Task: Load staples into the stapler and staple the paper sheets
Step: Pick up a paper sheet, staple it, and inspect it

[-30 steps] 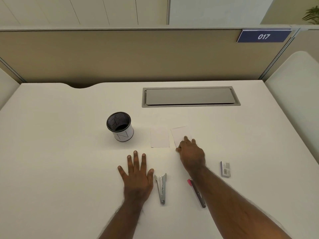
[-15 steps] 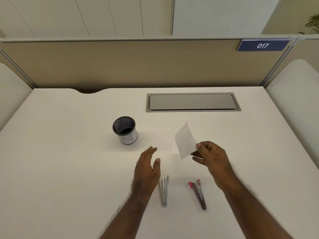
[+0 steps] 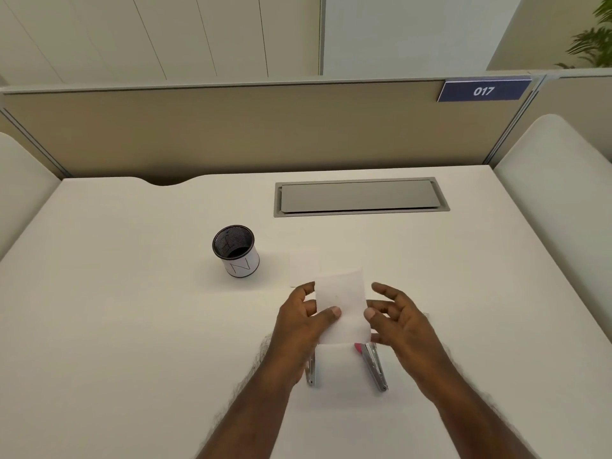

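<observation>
A small white paper sheet (image 3: 341, 299) is held above the desk. My left hand (image 3: 299, 326) pinches its left edge between thumb and fingers. My right hand (image 3: 402, 321) is at its right edge, thumb touching the paper and fingers spread. A second white sheet (image 3: 303, 265) lies flat on the desk behind it. Two metal stapler parts lie on the desk below my hands: a silver piece (image 3: 310, 372) partly under my left hand, and a piece with a pink tip (image 3: 373, 366) to its right. The staple box is hidden.
A black mesh cup with a white label (image 3: 235, 251) stands to the left of the sheets. A grey cable hatch (image 3: 361, 196) is set into the white desk (image 3: 132, 326) at the back. A beige partition closes the far edge.
My right hand brought the lifted sheet toward the middle, and my left hand rose from the desk and took hold of its left edge. The view tilted slightly upward.
</observation>
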`<control>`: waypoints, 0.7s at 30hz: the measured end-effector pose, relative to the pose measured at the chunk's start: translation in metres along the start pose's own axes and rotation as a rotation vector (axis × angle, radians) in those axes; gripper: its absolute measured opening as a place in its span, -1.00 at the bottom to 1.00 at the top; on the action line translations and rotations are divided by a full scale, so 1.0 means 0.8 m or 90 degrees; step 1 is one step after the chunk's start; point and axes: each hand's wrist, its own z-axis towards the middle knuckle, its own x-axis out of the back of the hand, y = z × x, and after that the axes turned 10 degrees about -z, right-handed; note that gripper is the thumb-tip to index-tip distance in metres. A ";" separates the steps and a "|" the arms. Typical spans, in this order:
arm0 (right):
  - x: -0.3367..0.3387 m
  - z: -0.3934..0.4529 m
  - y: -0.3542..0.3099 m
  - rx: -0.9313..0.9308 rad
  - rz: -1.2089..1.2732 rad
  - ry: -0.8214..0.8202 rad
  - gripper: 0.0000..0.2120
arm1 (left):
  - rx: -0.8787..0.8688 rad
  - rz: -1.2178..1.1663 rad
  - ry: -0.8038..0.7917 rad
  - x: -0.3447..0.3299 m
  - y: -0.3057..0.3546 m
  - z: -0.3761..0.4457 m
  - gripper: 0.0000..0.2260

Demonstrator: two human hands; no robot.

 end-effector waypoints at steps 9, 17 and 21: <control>0.002 0.007 -0.004 0.008 -0.090 0.031 -0.81 | 0.083 0.010 -0.047 -0.002 0.004 -0.005 -0.77; 0.007 0.015 0.005 0.079 -0.201 0.051 -0.57 | 0.155 -0.104 -0.077 0.008 0.008 -0.003 -0.84; 0.012 0.017 -0.002 0.082 -0.225 0.025 -0.57 | 0.097 0.010 -0.077 0.007 0.008 -0.001 -0.79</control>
